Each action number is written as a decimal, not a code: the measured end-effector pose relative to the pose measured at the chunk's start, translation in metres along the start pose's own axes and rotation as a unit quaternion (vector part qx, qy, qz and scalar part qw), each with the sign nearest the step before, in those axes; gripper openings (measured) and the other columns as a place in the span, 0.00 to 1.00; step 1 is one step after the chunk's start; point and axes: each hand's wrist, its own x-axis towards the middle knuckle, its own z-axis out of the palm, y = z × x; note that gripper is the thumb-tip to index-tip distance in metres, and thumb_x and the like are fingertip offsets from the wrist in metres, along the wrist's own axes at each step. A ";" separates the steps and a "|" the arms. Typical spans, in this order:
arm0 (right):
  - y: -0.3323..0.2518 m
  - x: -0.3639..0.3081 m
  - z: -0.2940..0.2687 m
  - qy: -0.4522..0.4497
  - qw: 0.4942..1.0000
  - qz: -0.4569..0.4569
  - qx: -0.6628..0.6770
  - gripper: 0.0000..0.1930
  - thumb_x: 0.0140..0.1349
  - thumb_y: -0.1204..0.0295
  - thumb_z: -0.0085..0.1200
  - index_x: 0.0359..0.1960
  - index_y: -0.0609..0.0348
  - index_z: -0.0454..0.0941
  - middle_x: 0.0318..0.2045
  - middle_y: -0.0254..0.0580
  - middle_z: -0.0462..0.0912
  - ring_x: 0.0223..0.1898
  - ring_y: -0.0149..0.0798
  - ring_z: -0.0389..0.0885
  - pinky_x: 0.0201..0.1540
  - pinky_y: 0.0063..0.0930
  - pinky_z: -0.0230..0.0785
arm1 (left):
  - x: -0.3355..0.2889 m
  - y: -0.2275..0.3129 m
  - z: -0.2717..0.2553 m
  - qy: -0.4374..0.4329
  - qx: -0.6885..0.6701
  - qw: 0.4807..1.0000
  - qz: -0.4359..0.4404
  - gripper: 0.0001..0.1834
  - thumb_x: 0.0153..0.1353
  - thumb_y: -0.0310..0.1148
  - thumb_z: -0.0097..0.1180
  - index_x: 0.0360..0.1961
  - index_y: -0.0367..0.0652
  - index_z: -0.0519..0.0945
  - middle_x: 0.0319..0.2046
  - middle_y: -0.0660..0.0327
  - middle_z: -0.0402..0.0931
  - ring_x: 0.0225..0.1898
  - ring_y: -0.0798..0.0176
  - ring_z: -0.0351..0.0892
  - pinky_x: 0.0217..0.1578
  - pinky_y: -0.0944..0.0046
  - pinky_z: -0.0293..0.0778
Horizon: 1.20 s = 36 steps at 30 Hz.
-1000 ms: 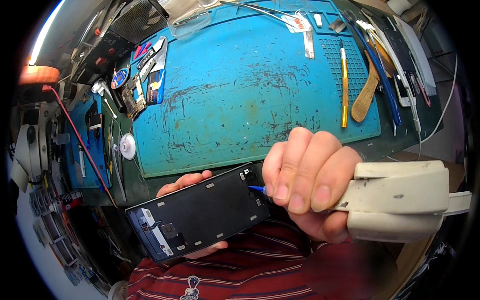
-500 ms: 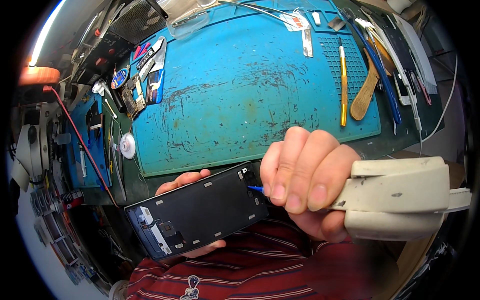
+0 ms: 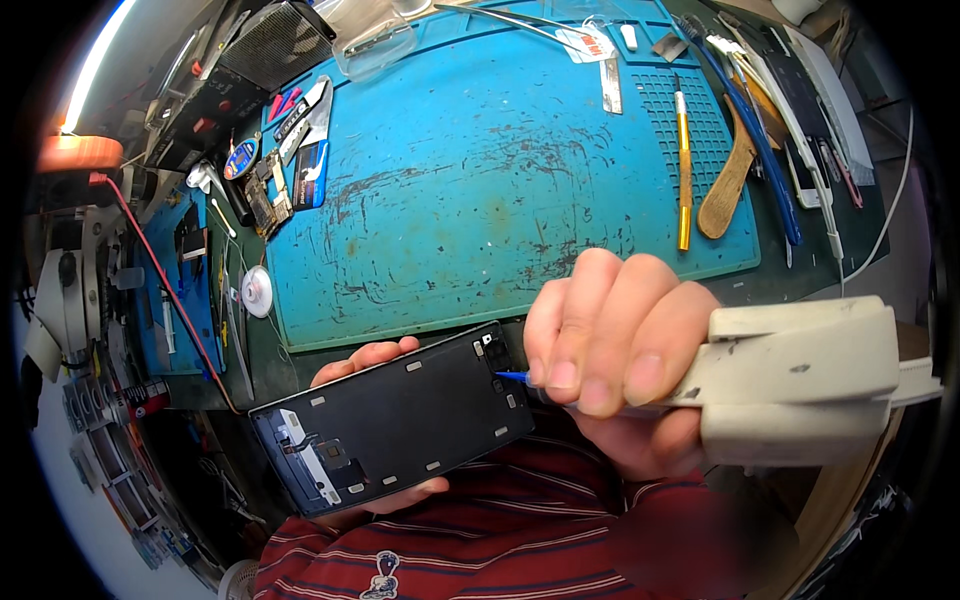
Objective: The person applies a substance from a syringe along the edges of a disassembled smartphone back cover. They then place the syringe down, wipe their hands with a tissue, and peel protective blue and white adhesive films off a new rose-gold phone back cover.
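Observation:
My left hand (image 3: 372, 357) is closed around a black phone frame (image 3: 400, 420) from beneath. Its fingers show at the far edge and the thumb side at the near edge. Small pale rectangles line the frame, and a white strip with electronic parts sits at its left end. In my right hand (image 3: 615, 345) is a beige glue dispenser (image 3: 800, 380), gripped near its front. The blue needle tip (image 3: 512, 377) points left at the right end of the frame, touching it or just above. Any glue there is too small to make out.
Beyond my hands lies a scratched blue work mat (image 3: 440, 210). A gold-handled craft knife (image 3: 683, 190), a wooden-handled brush (image 3: 728, 185) and tweezers (image 3: 530, 22) lie on it. A circuit board (image 3: 268, 205) and a white spool (image 3: 256, 291) are at the left.
The rear of the glue dispenser has risen slightly as my right hand tilted. Its blue tip stays at the same end of the phone frame, and my left hand has hardly moved.

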 end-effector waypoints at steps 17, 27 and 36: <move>-0.001 0.003 0.002 0.002 0.999 0.010 -0.033 0.14 0.65 0.56 0.58 0.37 0.51 0.72 0.32 0.34 0.74 0.36 0.33 0.72 0.38 0.27 0.68 | 0.000 -0.002 0.000 0.001 0.007 1.000 0.007 0.58 0.42 0.34 0.79 0.70 0.49 0.52 0.65 0.47 0.58 0.68 0.47 0.59 0.63 0.44 0.66; 0.004 0.003 -0.001 -0.016 0.999 -0.014 -0.034 0.14 0.65 0.57 0.57 0.37 0.52 0.71 0.32 0.35 0.73 0.36 0.33 0.72 0.38 0.27 0.68 | 0.001 0.000 -0.001 -0.003 0.003 1.000 0.003 0.59 0.42 0.32 0.79 0.71 0.50 0.51 0.66 0.49 0.58 0.69 0.46 0.58 0.63 0.42 0.66; 0.003 0.002 -0.004 -0.027 0.999 -0.021 -0.039 0.14 0.65 0.57 0.57 0.37 0.52 0.71 0.32 0.35 0.73 0.36 0.33 0.72 0.37 0.26 0.68 | -0.001 -0.003 0.001 0.006 -0.014 1.000 0.003 0.58 0.43 0.32 0.78 0.71 0.51 0.51 0.67 0.51 0.57 0.69 0.46 0.57 0.65 0.42 0.62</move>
